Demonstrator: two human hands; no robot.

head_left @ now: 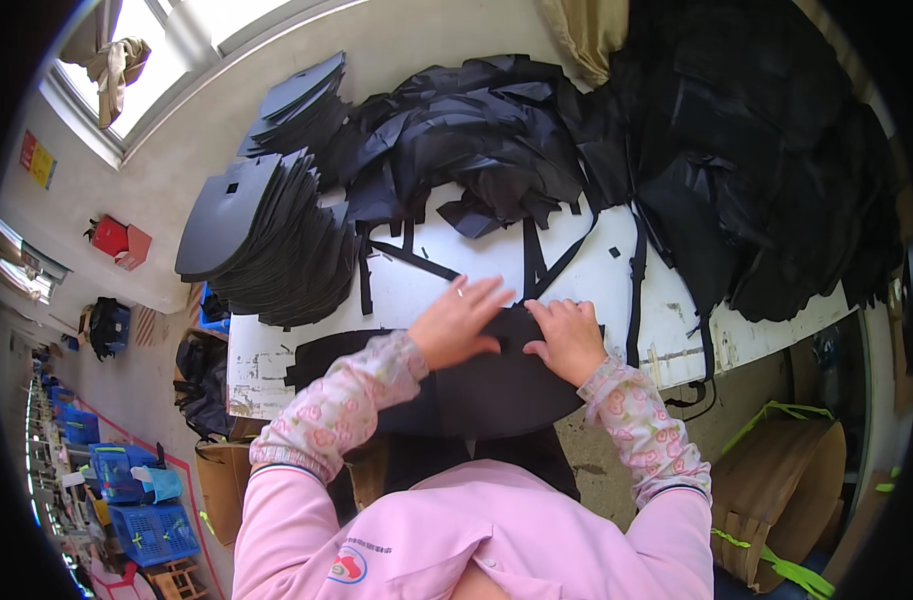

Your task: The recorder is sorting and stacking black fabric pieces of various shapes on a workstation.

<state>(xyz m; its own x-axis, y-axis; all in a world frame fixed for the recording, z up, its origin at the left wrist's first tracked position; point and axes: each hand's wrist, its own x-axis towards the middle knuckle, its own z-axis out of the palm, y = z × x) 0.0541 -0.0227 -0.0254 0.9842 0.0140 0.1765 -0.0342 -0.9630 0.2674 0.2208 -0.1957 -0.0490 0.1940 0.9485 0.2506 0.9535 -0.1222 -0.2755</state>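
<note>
A flat black fabric piece (497, 395) with a curved lower edge lies across the near side of the white table and overhangs its edge. My left hand (462, 325) is over its upper edge, fingers spread and thumb out, holding nothing. On the same edge, a little to the right, rests my right hand (569, 340). Its thumb stands apart from the fingers, which lie over the black material. Black straps (530, 262) run from the far heap toward the edge between my hands.
Stacked dark grey panels (222, 215) stand at the table's left. Black fabric pieces (467, 120) are heaped at the back, with a taller black pile (747, 170) at right. A cardboard box (782, 490) sits on the floor at right; blue crates (152, 530) stand at far left.
</note>
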